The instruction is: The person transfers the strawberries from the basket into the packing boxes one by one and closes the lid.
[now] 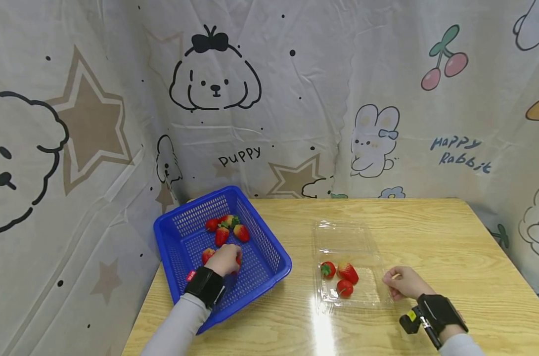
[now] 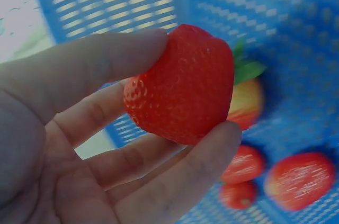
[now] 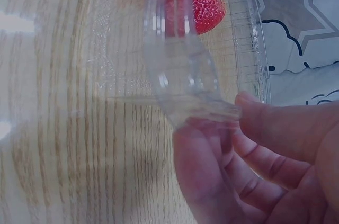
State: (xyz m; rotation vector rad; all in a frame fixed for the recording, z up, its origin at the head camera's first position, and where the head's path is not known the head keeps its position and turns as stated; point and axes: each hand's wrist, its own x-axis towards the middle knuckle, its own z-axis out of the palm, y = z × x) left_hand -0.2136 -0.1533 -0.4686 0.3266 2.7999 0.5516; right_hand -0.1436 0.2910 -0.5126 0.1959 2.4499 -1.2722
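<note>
Over in the basket [image 1: 257,235], the left hand [image 1: 224,260] holds a strawberry [image 2: 183,86], fingers parted to its width, other berries [image 1: 241,233] near. On the worktop [image 1: 429,232], the right hand [image 1: 405,283] pinches the clear box [image 1: 369,287] by its edge, fingers nearly together, three strawberries [image 1: 347,273] inside

Two texts can be read, both printed on the curtain [image 1: 278,128]. "Puppy" [image 1: 240,156] stands in black, hand-drawn letters, rising slightly to the right, below the dog drawing [image 1: 215,74] with a bow. "Happy Rabbit" [image 1: 462,154] stands in blue-grey letters on two lines, to the right of the rabbit drawing [image 1: 374,142]. On the left wristband [image 1: 207,287], a red tag [image 1: 191,276] has white marks too small to read.
</note>
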